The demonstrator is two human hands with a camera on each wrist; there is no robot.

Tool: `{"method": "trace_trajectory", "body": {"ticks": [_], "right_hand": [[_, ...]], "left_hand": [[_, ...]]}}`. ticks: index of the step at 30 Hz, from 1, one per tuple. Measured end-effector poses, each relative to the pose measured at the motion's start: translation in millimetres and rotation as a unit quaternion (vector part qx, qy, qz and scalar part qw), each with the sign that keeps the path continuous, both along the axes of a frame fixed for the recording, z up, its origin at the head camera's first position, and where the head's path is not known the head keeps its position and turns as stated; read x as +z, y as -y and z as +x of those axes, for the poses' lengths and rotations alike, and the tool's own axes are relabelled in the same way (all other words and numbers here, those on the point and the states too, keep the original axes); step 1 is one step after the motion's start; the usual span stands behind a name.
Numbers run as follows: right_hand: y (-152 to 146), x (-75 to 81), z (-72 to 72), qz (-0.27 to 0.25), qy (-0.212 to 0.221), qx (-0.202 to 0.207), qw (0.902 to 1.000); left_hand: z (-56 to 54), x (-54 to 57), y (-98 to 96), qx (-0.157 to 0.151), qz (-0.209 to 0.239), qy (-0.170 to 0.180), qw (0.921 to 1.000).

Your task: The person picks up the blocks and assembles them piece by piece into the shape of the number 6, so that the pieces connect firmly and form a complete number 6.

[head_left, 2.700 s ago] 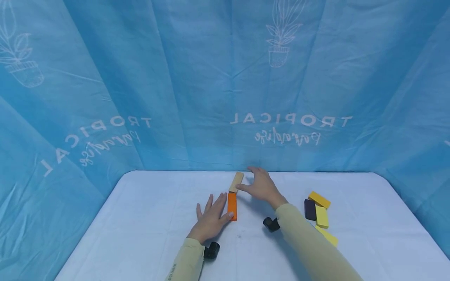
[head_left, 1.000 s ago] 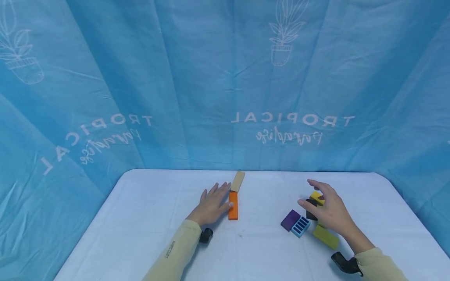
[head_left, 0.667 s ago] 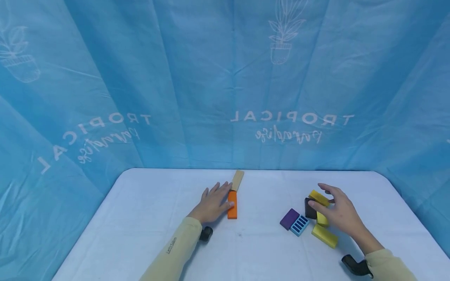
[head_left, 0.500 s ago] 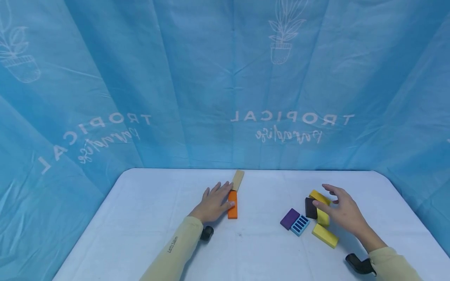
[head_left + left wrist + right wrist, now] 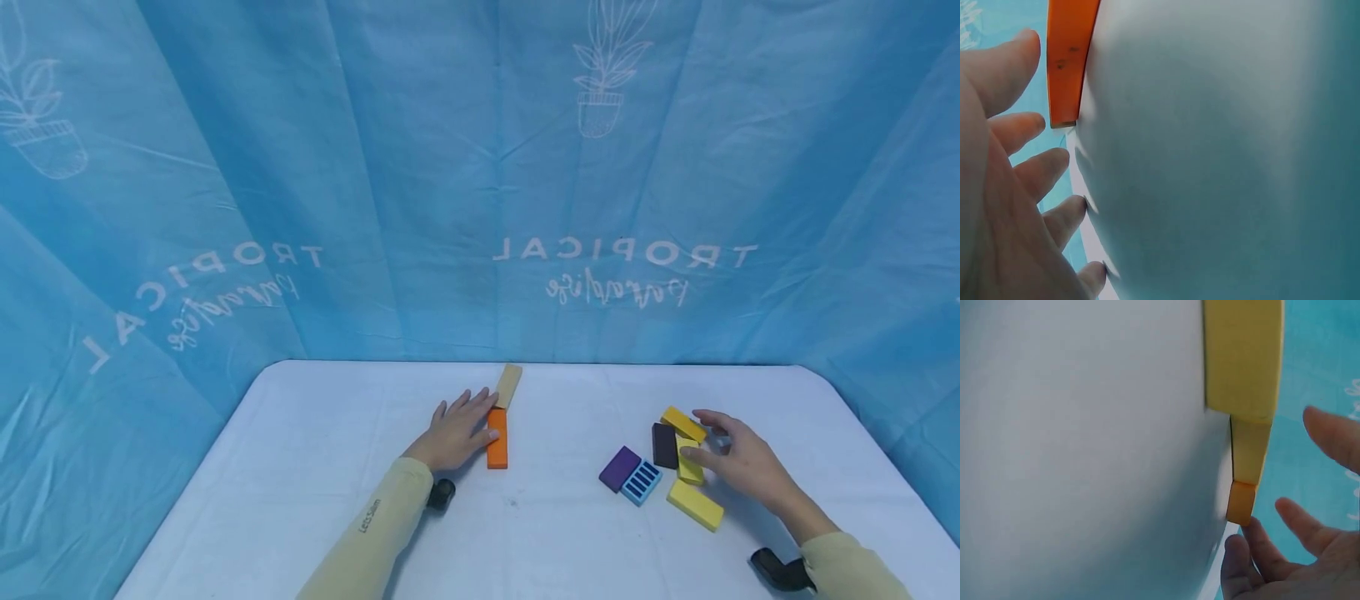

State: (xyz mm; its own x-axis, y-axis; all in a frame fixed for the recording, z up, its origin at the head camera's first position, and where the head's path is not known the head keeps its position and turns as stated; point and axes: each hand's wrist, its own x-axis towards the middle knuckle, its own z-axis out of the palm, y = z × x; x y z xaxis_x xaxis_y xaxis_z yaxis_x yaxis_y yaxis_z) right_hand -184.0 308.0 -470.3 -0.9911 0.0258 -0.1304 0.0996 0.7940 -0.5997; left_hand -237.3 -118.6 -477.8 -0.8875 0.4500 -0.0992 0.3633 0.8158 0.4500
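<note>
Head view: the orange block (image 5: 498, 456) lies flat on the white-covered table (image 5: 555, 533); the plain wooden block (image 5: 508, 387) meets its far end, angled slightly to the right. Progress, as judged: two blocks are set end to end; six remain loose, well to the right of the orange block: the purple block (image 5: 619, 469), blue slotted block (image 5: 642, 482), dark block (image 5: 663, 447), amber block (image 5: 683, 423), middle yellow block (image 5: 690, 472) and near yellow block (image 5: 695, 505). Left hand (image 5: 452, 437): grip released, fingers spread beside the orange block, thumb over it; contact cannot be confirmed. Right hand (image 5: 742, 462): well to the right of the orange block, grip released, thumb and fingers parted about the middle yellow block and amber block. Change: 2.7 s ago the right hand was beside the wooden block; since 0.5 s ago it has shifted slightly, uncovering the dark block, while the orange block shows no evident movement.
</note>
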Motion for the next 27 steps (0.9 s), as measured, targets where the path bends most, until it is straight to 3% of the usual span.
{"method": "trace_trajectory", "body": {"ticks": [14,27], "right_hand": [[-2.6,-2.4,18.4,0.041,-0.015,0.039,0.9983],[-0.1,-2.9,16.0,0.058,-0.001,0.039,0.9975]], "left_hand": [[-10.8,2.7,-4.6,-0.006,-0.018,0.012,0.9998],[-13.4,1.6,-5.6,0.007,-0.016,0.022,0.9996]]}}
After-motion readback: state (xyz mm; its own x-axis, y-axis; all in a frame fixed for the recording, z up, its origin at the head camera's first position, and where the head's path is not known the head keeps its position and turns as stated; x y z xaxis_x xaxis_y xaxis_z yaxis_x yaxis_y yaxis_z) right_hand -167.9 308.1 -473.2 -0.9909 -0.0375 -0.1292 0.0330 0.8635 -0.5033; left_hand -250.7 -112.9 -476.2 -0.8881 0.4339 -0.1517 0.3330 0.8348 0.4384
